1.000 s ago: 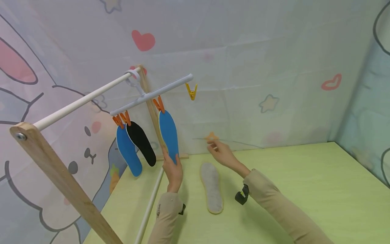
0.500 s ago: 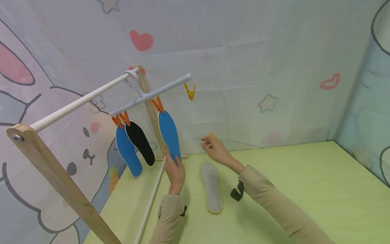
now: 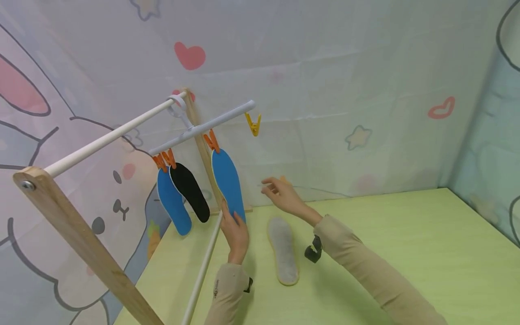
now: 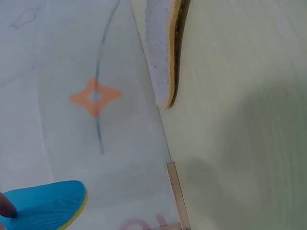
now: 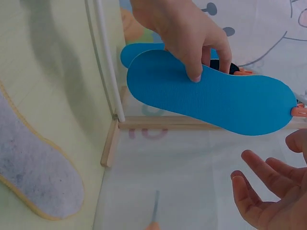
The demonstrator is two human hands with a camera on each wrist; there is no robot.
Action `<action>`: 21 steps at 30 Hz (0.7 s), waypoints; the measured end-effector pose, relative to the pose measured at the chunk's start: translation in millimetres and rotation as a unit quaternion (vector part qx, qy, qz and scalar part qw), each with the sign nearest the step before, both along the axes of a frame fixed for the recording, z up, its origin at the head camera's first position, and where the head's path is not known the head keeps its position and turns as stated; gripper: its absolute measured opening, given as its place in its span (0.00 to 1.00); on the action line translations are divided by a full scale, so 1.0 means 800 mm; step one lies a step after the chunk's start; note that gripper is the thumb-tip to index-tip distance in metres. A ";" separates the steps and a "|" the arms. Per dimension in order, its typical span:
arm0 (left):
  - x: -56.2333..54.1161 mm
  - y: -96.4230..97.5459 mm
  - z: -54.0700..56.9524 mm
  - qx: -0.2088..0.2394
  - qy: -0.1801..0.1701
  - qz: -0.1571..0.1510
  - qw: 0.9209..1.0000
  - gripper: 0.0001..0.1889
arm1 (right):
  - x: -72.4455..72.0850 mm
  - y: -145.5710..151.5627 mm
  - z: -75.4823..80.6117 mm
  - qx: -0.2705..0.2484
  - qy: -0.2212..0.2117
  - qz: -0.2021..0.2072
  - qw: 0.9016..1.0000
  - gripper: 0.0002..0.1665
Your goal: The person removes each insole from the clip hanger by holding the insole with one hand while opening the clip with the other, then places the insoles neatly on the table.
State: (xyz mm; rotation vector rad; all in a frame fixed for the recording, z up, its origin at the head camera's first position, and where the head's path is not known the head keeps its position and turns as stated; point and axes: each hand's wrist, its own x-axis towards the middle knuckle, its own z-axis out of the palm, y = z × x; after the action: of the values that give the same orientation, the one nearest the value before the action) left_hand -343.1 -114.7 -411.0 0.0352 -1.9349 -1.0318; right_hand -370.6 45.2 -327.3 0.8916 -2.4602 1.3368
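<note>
My left hand [image 3: 236,237] holds the lower part of a blue insole [image 3: 226,174] between thumb and fingers; its grip shows in the right wrist view, with the thumb on the blue face. An orange clothespin [image 3: 212,140] on the hanger [image 3: 223,119] clips the insole's upper end. To its right, my right hand [image 3: 284,196] is in the air, apart from the insole, its fingers loosely bent around nothing. The left wrist view catches only the insole's end and a fingertip. A grey fuzzy insole [image 3: 283,250] with a yellowish edge lies on the table below.
Left of the held insole hang another blue insole [image 3: 174,207] and a black insole [image 3: 189,192], each on an orange clothespin. A yellow clothespin [image 3: 254,125] dangles at the hanger's right end. The wooden rack [image 3: 87,243] stands at left; a printed cloth [image 3: 325,81] backs the table.
My right hand has moved left, closer to the hanging blue insole. The left hand has shifted slightly right and down, swinging the insole's lower end right.
</note>
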 end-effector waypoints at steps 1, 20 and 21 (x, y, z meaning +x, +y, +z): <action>0.000 0.000 -0.001 0.000 0.001 0.000 1.000 0.24 | -0.002 -0.001 0.001 0.000 -0.002 0.002 1.000 0.20; 0.010 0.013 -0.006 -0.001 0.008 -0.012 1.000 0.26 | -0.017 -0.022 0.021 0.012 0.010 0.044 0.999 0.21; 0.010 0.014 -0.006 0.001 0.009 -0.013 1.000 0.26 | -0.018 -0.024 0.022 0.014 0.013 0.044 0.999 0.21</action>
State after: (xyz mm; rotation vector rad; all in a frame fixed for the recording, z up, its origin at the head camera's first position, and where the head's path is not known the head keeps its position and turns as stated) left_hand -335.3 -103.7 -415.9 0.0018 -1.9227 -1.0464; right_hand -384.6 25.9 -309.3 1.0299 -2.4518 1.3116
